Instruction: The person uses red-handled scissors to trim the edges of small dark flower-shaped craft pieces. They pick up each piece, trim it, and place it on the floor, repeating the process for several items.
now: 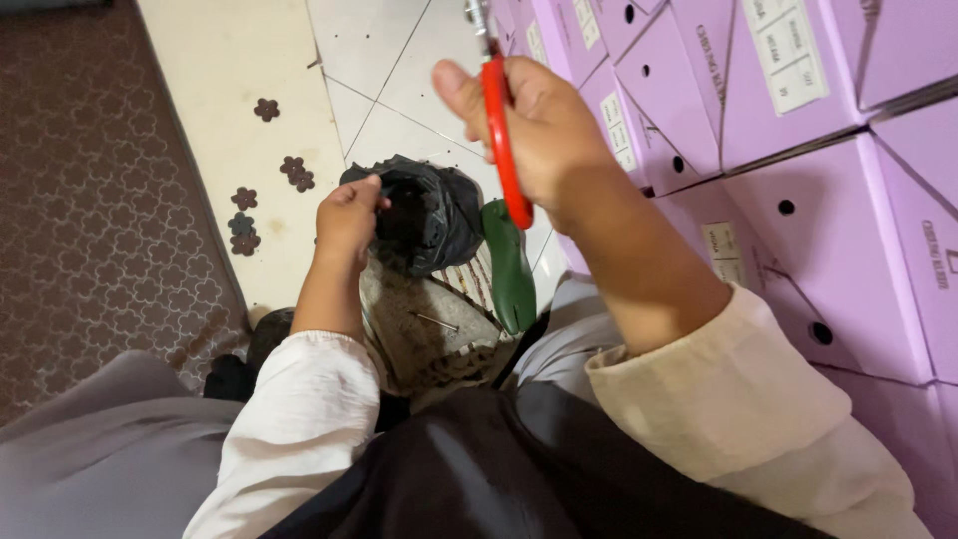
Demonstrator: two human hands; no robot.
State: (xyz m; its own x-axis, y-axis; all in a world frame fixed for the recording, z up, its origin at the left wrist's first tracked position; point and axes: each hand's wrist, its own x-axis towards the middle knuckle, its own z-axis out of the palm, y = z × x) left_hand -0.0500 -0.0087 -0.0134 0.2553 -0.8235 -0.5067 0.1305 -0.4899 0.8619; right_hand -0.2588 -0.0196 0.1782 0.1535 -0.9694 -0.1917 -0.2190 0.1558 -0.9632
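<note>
Head camera looks down, and we see our two hands above our lap. Our right hand [539, 130] is lifted up high. Its fingers are wrapped tight around a tool with red handles [502, 140]. The metal tip of the tool pokes up past the top edge, so we cannot see its end. Our thumb sticks out to the left of the red handle.

Our left hand [346, 222] is lower down. Its fingers are curled at the edge of a black plastic bag [434, 215], and they seem to pinch the rim. The bag is crumpled and open at the top. It sits on a dirty flat board [424, 334] in front of our knees. A thin nail [434, 321] lies on that board.

A green shoe-shaped piece [509, 265] stands just beside the bag, under our right hand. It is near the red tool but does not touch it.

Purple boxes [798, 130] are stacked on the right. White floor tiles [384, 60] lie behind the bag. A brown patterned mat [90, 200] covers the floor on the left.
</note>
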